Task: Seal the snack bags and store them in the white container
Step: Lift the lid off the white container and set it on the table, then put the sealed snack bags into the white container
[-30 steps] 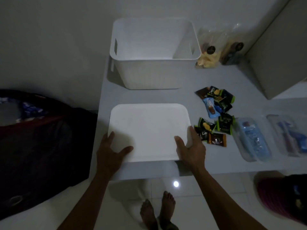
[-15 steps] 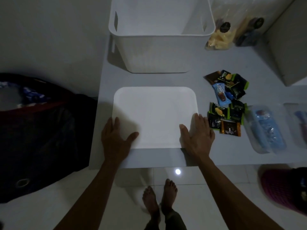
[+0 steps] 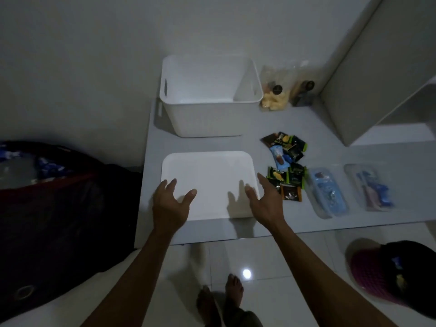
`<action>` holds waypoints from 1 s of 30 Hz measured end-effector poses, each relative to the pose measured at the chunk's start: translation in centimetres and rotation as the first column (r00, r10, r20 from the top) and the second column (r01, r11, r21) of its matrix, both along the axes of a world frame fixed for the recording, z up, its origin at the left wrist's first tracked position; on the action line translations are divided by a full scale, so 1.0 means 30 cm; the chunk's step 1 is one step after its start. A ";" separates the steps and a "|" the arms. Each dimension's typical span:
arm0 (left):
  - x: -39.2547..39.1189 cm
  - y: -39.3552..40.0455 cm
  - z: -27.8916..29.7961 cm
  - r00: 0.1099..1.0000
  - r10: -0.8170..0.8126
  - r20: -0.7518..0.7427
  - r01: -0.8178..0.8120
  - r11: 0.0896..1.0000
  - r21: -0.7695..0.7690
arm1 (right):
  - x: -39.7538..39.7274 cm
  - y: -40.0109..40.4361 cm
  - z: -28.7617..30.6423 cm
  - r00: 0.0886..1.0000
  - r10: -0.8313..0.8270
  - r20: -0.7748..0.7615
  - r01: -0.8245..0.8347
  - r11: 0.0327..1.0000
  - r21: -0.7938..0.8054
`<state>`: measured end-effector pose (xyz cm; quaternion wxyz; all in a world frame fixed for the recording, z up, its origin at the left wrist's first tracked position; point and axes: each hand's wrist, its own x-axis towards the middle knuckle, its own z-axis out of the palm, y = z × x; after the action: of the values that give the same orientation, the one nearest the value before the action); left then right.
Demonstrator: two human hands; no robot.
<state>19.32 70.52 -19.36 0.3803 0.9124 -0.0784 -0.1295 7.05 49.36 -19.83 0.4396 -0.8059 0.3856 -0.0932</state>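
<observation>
Dim room, grey counter (image 3: 306, 119). Snack packets (image 3: 286, 166) lie just right of right hand (image 3: 267, 204), nearer it; left hand (image 3: 168, 205) farther. Both hands' fingers spread, empty, over white lid (image 3: 208, 175).

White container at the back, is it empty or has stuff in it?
Empty. The white container shows only bare floor inside; its lid lies flat in front.

To your left lies a dark bag (image 3: 59, 220). A pink cap (image 3: 387, 277) sits on the glossy tiled floor (image 3: 295, 267) at your right.
</observation>
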 end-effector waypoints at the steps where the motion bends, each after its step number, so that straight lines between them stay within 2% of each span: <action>1: -0.010 -0.020 0.050 1.000 0.001 -0.017 -0.002 0.999 -0.047 | -0.007 -0.002 0.037 1.000 -0.019 0.020 0.019 1.000 0.024; 6: -0.058 -0.153 0.223 0.996 -0.087 -0.017 0.082 0.978 -0.191 | -0.053 -0.056 0.198 0.988 -0.122 0.094 0.107 0.982 0.155; 11: -0.065 -0.371 0.295 0.979 -0.200 0.040 0.204 0.951 -0.234 | -0.076 -0.203 0.278 0.955 -0.246 0.164 0.210 0.954 0.212; 16: -0.030 -0.629 0.316 0.946 -0.322 0.039 0.321 0.914 -0.247 | -0.031 -0.456 0.297 0.900 -0.367 0.235 0.300 0.913 0.275; 22: 0.071 -0.978 0.289 0.915 -0.404 0.011 0.395 0.889 -0.229 | 0.092 -0.857 0.287 0.903 -0.374 0.210 0.302 0.902 0.309; 26: 0.172 -1.196 0.275 0.925 -0.377 -0.046 0.362 0.912 -0.196 | 0.204 -1.090 0.265 0.924 -0.350 0.157 0.284 0.899 0.333; 30: 0.295 -1.396 0.255 0.963 -0.267 -0.023 0.259 0.948 -0.186 | 0.353 -1.308 0.249 0.945 -0.296 0.137 0.252 0.930 0.268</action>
<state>28.18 28.64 -11.72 0.4430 0.8520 -0.2016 -0.1930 17.63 10.12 -12.35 0.5511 -0.6715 0.4632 -0.1754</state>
